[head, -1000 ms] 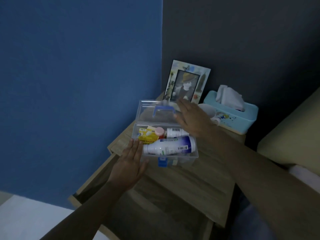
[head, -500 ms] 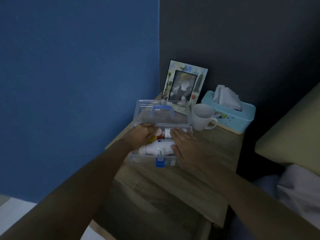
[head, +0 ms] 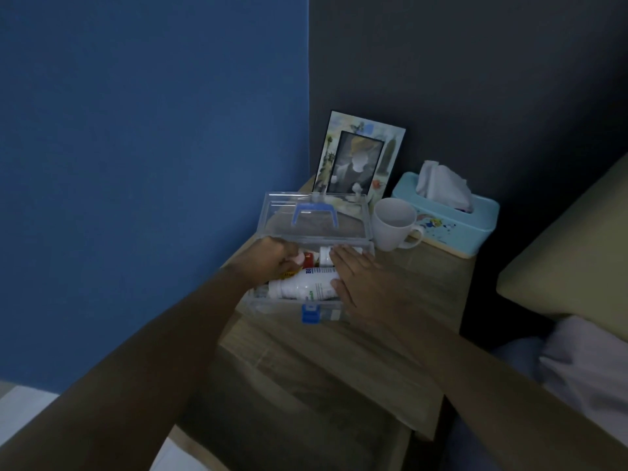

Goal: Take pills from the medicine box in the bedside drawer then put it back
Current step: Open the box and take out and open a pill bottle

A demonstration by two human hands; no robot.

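The clear medicine box [head: 272, 302], with a blue latch [head: 310, 313], stands on the bedside table, its lid [head: 316, 215] raised and leaning back. A large white bottle [head: 306, 287] lies inside, with a smaller white bottle [head: 325, 256] behind it. My left hand [head: 268, 260] reaches into the box from the left, its fingers curled on a small pink-capped bottle [head: 299, 258]. My right hand [head: 360, 283] lies flat on the right part of the box and touches the large bottle.
The wooden bedside table [head: 390, 334] has its drawer [head: 289, 402] pulled open below. Behind the box stand a photo frame [head: 360, 154], a white mug [head: 394, 224] and a light blue tissue box [head: 452, 222]. Bedding [head: 577, 266] lies at the right, a blue wall at the left.
My left hand moved from the box's front left corner into the box and curled its fingers. My right hand left the lid and came down onto the box's right side.
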